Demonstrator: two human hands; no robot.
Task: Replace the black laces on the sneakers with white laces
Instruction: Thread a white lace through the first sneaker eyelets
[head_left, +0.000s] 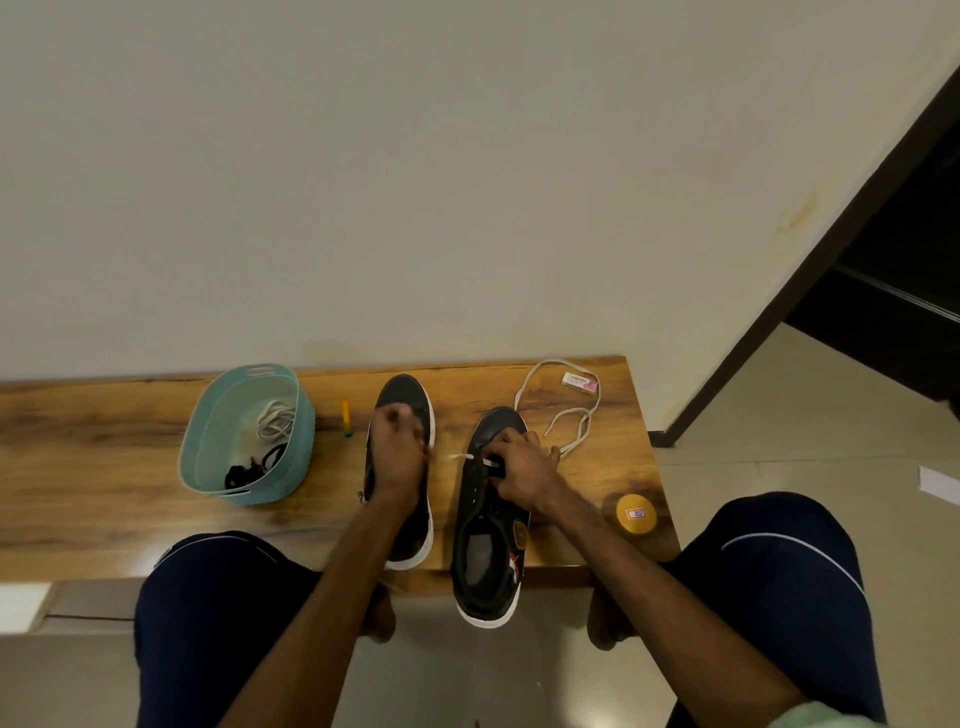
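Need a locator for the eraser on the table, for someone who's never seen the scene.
Find the long wooden table against the wall and go to its far right corner. There, at the loose loop of white lace, lies a small white rectangular eraser with a printed, pink-tipped wrapper. It is flat and blocky, unlike the round yellow tin nearer the person.
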